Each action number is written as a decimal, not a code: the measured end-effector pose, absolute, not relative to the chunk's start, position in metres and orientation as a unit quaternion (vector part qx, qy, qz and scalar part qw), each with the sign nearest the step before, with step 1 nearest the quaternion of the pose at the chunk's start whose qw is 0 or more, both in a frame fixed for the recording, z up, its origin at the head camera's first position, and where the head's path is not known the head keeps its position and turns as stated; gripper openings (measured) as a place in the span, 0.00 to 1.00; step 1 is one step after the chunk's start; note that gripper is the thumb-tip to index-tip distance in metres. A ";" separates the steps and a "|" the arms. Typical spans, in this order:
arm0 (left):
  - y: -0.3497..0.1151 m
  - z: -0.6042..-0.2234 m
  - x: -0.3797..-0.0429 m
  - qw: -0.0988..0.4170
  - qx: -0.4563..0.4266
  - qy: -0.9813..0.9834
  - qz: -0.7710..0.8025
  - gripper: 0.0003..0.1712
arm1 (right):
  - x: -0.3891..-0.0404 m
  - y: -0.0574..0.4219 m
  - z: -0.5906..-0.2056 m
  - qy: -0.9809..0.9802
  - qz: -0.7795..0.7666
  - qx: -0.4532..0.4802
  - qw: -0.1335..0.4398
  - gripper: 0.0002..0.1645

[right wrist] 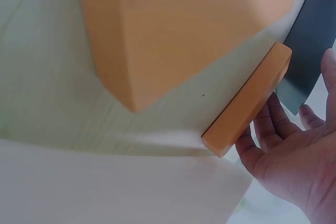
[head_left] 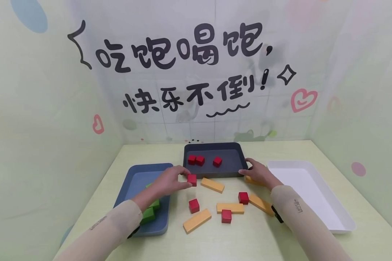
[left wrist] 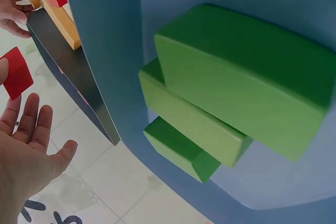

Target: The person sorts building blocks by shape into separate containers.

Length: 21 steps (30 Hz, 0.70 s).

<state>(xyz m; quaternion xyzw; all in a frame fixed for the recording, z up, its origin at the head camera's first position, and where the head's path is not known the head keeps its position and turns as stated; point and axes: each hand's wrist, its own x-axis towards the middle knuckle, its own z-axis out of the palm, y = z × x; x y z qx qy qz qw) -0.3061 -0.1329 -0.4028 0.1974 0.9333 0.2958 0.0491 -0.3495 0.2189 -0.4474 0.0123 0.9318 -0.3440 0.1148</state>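
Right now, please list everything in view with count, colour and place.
table: one, pale yellow, lower view
blue tray: one, blue, left
dark tray: one, charcoal, far centre
white tray: one, white, right
red cubes: seven, red, three in dark tray, three on table, one held
orange bars: five, orange, on table
green blocks: three, green, in blue tray
walls: three, whitish, around table
writing: two lines, black, back wall
decorations: several, multicoloured, on walls
sleeves: two, beige, both arms
wrist pieces: two, black, under sleeves
left grip: one, bare, pinching red cube
right grip: one, bare, at dark tray corner
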 end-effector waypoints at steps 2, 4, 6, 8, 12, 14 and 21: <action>-0.130 -0.402 -0.308 0.050 0.201 0.932 0.297 0.20 | -0.350 0.219 -0.448 0.932 -0.342 0.013 0.116 0.45; -0.127 -0.401 -0.310 0.050 0.201 0.932 0.298 0.20 | -0.350 0.219 -0.448 0.933 -0.341 0.013 0.115 0.45; -0.123 -0.399 -0.311 0.051 0.199 0.932 0.298 0.21 | -0.350 0.219 -0.448 0.933 -0.341 0.014 0.117 0.45; -0.120 -0.397 -0.313 0.050 0.200 0.933 0.294 0.22 | -0.350 0.219 -0.448 0.932 -0.341 0.015 0.118 0.45; -0.112 -0.395 -0.316 0.043 0.203 0.936 0.286 0.24 | -0.350 0.219 -0.448 0.932 -0.341 0.019 0.120 0.46; -0.108 -0.394 -0.317 0.042 0.203 0.936 0.286 0.25 | -0.350 0.219 -0.448 0.932 -0.342 0.020 0.120 0.46; -0.096 -0.393 -0.321 0.044 0.194 0.933 0.301 0.24 | -0.350 0.219 -0.449 0.929 -0.352 0.015 0.116 0.45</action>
